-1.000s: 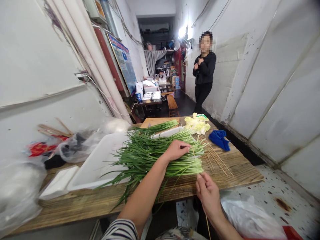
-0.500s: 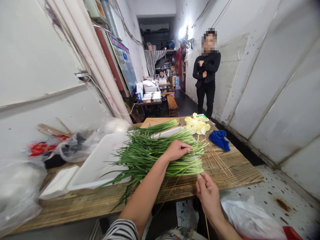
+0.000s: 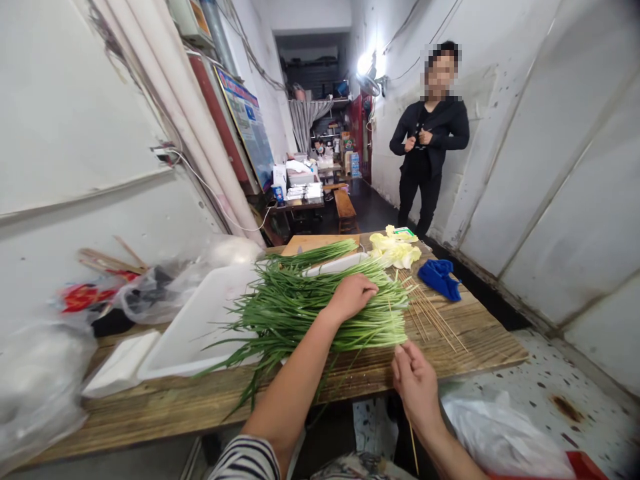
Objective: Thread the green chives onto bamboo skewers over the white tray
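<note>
A broad bunch of garlic chives [image 3: 300, 300] lies across the tray and table, green tips to the left, pale ends to the right. My left hand [image 3: 353, 295] rests on the bunch near the pale ends, fingers curled down round some stalks; its fingertips are partly hidden. My right hand [image 3: 417, 380] is closed on a thin wooden skewer [image 3: 413, 447], just below the nearest pale ends at the table's front edge. The skewer's tail hangs out beneath the hand, and a thin line of it seems to show among the pale stalks above. Several loose skewers [image 3: 435, 317] lie to the right.
A white plastic tray [image 3: 173, 333] sits under the leaves on the wooden table [image 3: 480, 340]. Behind are a cutting board [image 3: 320, 241], cabbage leaves [image 3: 397, 252] and a blue cloth [image 3: 440, 279]. Plastic bags [image 3: 40, 380] crowd the left. A person [image 3: 430, 140] stands beyond the table.
My left hand has shifted slightly left and its thumb and fingers are drawn closer together. My right hand has barely moved. The standing person has come closer.
</note>
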Demonstrator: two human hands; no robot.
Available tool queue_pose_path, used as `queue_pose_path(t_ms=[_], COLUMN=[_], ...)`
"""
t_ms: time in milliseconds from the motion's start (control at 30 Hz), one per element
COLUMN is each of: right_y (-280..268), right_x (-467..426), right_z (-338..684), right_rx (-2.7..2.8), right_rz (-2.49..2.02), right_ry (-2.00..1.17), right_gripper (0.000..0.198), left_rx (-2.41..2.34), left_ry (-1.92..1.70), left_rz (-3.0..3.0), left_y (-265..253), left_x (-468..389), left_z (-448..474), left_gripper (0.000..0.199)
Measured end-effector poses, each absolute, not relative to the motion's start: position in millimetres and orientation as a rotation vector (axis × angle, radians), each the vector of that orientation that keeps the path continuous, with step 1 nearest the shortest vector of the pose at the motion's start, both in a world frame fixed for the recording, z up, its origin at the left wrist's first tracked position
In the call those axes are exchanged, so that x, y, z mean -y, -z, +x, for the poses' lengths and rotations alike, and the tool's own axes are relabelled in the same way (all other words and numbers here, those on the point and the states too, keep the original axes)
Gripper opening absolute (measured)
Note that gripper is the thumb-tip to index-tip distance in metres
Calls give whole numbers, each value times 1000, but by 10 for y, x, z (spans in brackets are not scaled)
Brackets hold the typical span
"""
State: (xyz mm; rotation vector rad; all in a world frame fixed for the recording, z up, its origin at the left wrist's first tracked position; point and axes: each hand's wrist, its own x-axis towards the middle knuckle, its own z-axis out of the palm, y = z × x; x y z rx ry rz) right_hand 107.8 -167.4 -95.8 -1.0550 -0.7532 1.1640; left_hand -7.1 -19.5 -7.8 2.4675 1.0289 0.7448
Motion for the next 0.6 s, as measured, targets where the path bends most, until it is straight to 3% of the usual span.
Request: queue_pose_path(t_ms=[367,600], right_y=[894,889], right_x=[1688,1679], right_z=[1101,1110], right_rx=[762,739], right_rz=[-1093,-1087], right_ry=[-1167,-1180], right_gripper=[36,36], left_rx=[-1094,-1100], left_ry=[-424,-692], left_rz=[2539,2419], left_y=[147,186], left_x=[87,128], left_z=[46,61], left_gripper=[16,18])
